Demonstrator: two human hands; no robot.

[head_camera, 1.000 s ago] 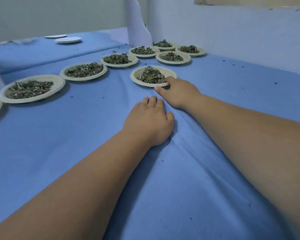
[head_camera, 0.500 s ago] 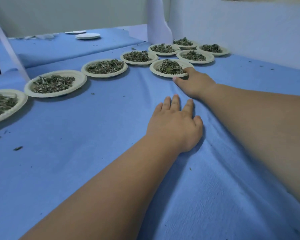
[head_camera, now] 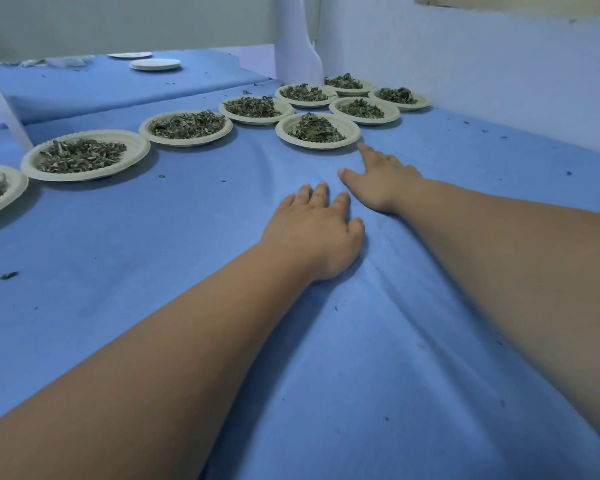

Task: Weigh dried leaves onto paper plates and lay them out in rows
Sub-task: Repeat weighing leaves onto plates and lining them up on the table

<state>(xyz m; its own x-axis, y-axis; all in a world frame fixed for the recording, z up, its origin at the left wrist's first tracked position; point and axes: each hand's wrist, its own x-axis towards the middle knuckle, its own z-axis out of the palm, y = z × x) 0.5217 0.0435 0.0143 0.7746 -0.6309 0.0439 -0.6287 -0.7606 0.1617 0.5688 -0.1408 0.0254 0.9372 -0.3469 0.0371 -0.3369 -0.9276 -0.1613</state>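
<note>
On the blue cloth, right hand empty, spread, fingertip just short of nearest plate; left hand flat, holding nothing. Placement looks done; next likely weigh another.

Blue cloth beneath pale walls

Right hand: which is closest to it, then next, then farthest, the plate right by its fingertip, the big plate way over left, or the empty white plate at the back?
1. Plate just ahead of the right hand.
2. Big plate at the left.
3. Empty white plate far back left.
</note>
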